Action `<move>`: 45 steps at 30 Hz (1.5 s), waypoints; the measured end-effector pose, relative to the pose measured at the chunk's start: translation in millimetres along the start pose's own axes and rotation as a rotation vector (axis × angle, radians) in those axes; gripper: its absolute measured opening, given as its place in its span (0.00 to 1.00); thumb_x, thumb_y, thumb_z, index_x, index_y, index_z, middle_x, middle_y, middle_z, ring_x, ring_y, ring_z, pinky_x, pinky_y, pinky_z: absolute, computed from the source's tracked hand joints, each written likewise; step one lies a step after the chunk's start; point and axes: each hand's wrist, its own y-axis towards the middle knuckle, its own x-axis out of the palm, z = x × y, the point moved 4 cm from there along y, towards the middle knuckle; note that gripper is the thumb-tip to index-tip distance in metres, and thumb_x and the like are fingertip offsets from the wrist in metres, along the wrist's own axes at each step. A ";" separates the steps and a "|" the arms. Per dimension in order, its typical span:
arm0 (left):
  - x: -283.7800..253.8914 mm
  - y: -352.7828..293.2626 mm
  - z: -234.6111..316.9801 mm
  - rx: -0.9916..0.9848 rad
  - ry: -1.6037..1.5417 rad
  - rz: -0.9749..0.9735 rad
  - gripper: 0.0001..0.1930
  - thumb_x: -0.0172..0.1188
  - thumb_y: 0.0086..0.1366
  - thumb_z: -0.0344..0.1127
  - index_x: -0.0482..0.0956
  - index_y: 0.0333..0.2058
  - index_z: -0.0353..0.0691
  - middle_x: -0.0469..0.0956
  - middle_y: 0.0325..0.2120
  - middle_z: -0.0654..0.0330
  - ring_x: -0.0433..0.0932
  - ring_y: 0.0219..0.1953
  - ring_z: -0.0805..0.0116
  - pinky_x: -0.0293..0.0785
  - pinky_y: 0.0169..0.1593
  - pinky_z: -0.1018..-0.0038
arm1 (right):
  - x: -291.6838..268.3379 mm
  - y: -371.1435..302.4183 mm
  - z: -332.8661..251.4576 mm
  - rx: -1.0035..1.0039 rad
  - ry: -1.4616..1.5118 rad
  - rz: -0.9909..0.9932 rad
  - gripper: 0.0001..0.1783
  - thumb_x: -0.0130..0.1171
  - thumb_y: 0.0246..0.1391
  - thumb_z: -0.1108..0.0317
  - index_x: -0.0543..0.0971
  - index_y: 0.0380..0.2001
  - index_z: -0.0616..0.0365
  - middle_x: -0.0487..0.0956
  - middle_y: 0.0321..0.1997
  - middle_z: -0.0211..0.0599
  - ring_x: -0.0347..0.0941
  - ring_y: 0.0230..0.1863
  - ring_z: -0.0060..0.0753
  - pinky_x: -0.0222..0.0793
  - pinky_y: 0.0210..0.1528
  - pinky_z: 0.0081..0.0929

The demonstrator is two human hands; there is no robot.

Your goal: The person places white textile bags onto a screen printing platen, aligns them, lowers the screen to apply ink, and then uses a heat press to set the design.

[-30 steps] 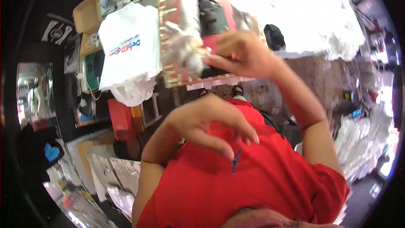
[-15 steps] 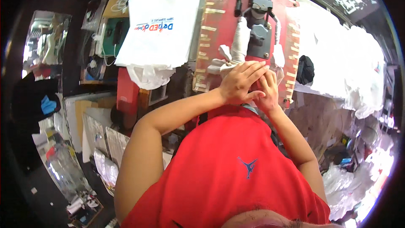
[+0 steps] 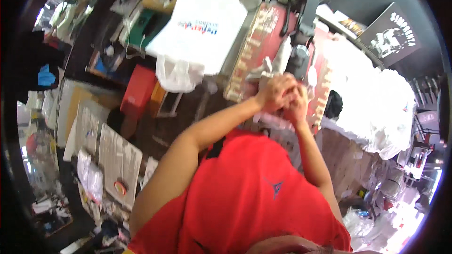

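Red board (image 3: 272, 30), with strips of pale tape along its sides, lies just beyond the hands and partly behind them. The left hand (image 3: 277, 93) and the right hand (image 3: 297, 106) meet above its near part, touching each other, with the fingers bent inward. Whether something small is pinched between them I cannot tell, because the fingers cover that place and the picture is soft. Perhaps they are brought together so that one can work against the other.

Directly past the left hand, a pale cloth (image 3: 282, 56), shaped somewhat like a glove, lies along the board; probably it is put there to be within short reach. Beyond the hands, a dark machine arm (image 3: 308, 16) rises over the middle of the board, with a round grey knob (image 3: 301, 51) on it, which faces the person, maybe for easy turning.

To the left of the hands, well apart, a white plastic bag (image 3: 205, 26) is spread flat. Nearer to the person on that side stands a red box (image 3: 139, 89). To the right, a black bundle (image 3: 334, 104) sits beside a large white heap (image 3: 369, 91), seemingly kept off the board to leave its surface free.
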 end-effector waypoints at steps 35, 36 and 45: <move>36.7 1.3 -3.4 0.003 0.156 -0.233 0.28 0.41 0.76 0.56 0.80 0.35 0.37 0.80 0.30 0.49 0.76 0.35 0.46 0.67 0.41 0.54 | -87.1 -36.7 -14.4 0.414 0.589 0.001 0.12 0.63 0.52 0.63 0.82 0.34 0.62 0.84 0.30 0.46 0.80 0.31 0.41 0.74 0.37 0.39; 36.8 2.1 -1.5 0.032 0.207 -0.238 0.28 0.41 0.76 0.56 0.80 0.34 0.37 0.79 0.29 0.49 0.76 0.35 0.47 0.67 0.41 0.55 | -113.0 -56.1 -11.1 0.447 0.613 0.076 0.14 0.62 0.55 0.62 0.82 0.35 0.62 0.84 0.31 0.45 0.80 0.31 0.38 0.73 0.38 0.36; 44.1 11.5 13.6 0.047 0.287 -0.282 0.20 0.53 0.73 0.46 0.81 0.31 0.35 0.79 0.27 0.50 0.75 0.33 0.47 0.68 0.40 0.54 | -169.8 -430.8 -55.6 1.883 0.871 -0.720 0.69 0.38 0.49 0.13 0.49 0.74 0.65 0.54 0.76 0.63 0.80 0.47 0.68 0.83 0.42 0.52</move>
